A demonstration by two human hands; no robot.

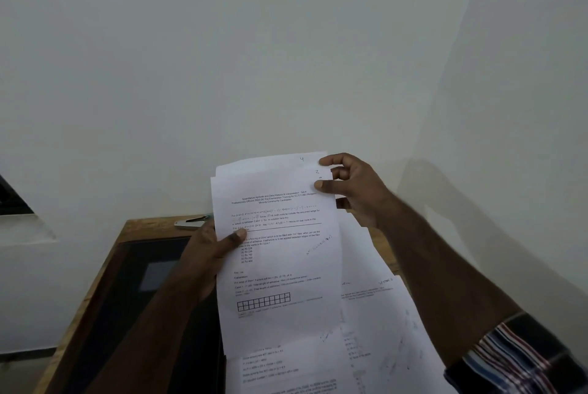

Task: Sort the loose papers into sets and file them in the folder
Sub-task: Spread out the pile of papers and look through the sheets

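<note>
Your left hand [219,250] and right hand [346,187] pinch the fanned papers [280,266]; loosen either grip and sheets slide, mixing sets.

Held papers [276,253] block the middle; dark folder [143,282] lies uncovered left.

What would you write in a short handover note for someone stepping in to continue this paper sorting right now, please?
Left hand: grips the left edge of the held sheets, thumb on the front page.
Right hand: pinches their top right corner, where handwritten numbers show.
More loose papers lie on the wooden desk below and to the right. A dark folder lies on the desk at left; a stapler sits at the far edge.
Done: no sheets visibly filed.
Left: finish sorting into sets, then file them in the folder.
</note>
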